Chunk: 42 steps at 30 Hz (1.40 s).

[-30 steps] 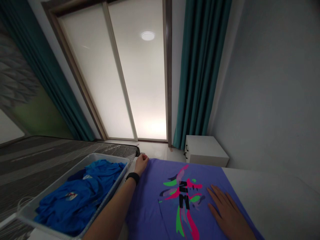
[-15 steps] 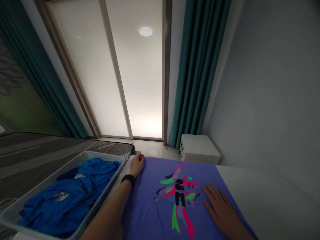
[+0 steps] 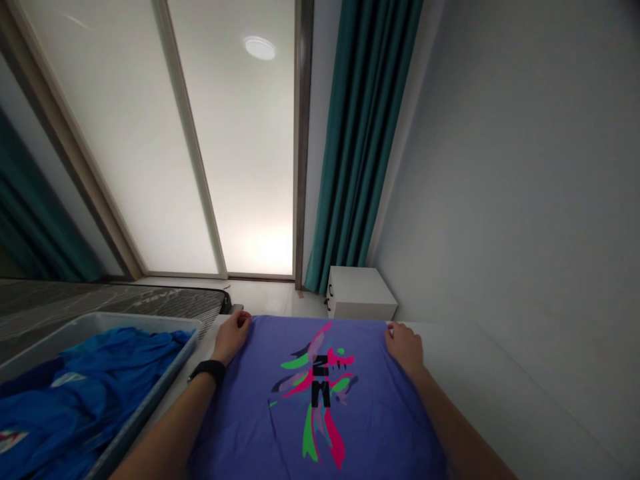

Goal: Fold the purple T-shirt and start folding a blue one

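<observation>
A purple-blue T-shirt [image 3: 365, 400] lies spread on a white table [image 3: 465, 373], its printed pink, green and black pattern facing up. Parts of the cloth are slightly wrinkled, and its near end runs out of view. At the far left corner of the cloth, my left hand [image 3: 234, 337], with a black band on the wrist, is closed and pinches the edge. My right hand [image 3: 406, 347] grips the far right corner the same way, fingers curled over the fabric.
Left of the shirt stands a clear plastic bin [image 3: 145, 323] holding crumpled blue clothes [image 3: 100, 387]. Behind it is a dark grey mattress-like surface [image 3: 165, 300]. Beyond the table are a small white cabinet [image 3: 360, 290], a teal curtain [image 3: 360, 147] and frosted sliding doors [image 3: 240, 167].
My right hand has gone from lying flat on the shirt to gripping its far right corner. My left hand stays at the far left corner. The view has swung right.
</observation>
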{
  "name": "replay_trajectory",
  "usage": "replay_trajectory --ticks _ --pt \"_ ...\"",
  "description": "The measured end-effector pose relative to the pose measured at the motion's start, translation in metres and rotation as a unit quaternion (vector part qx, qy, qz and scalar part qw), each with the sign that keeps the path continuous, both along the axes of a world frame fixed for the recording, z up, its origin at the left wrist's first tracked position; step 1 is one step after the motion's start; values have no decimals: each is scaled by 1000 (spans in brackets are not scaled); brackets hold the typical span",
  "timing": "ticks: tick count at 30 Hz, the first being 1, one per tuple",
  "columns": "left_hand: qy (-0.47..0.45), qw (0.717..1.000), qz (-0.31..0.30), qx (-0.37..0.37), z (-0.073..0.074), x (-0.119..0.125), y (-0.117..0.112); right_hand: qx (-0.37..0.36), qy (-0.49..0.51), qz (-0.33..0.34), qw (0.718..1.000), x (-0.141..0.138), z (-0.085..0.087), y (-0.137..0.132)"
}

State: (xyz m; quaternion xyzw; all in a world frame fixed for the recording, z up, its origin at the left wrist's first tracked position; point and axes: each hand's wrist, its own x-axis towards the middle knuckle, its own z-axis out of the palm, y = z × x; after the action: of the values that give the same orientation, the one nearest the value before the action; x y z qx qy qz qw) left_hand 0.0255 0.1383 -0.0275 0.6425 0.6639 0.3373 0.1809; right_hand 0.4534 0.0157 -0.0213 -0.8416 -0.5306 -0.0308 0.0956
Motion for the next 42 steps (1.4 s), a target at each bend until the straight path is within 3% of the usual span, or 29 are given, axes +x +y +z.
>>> replay_trajectory --ticks 8,15,23,27,37,42 --pt "-26 1000 7 -3 3 2 0 13 34 -34 999 2 -10 23" --pt "-90 996 -1 15 5 -2 -1 90 126 -21 988 4 -12 25" --pt "-181 982 34 47 19 -8 -11 228 222 10 948 22 2 -2" --pt "-191 979 41 53 24 -15 -33 260 263 42 928 30 -7 -27" --pt "-54 998 11 6 7 -36 -87 178 253 56 949 37 -37 -81" --pt "91 996 11 -19 1 -37 -96 123 142 54 981 37 -46 -88"
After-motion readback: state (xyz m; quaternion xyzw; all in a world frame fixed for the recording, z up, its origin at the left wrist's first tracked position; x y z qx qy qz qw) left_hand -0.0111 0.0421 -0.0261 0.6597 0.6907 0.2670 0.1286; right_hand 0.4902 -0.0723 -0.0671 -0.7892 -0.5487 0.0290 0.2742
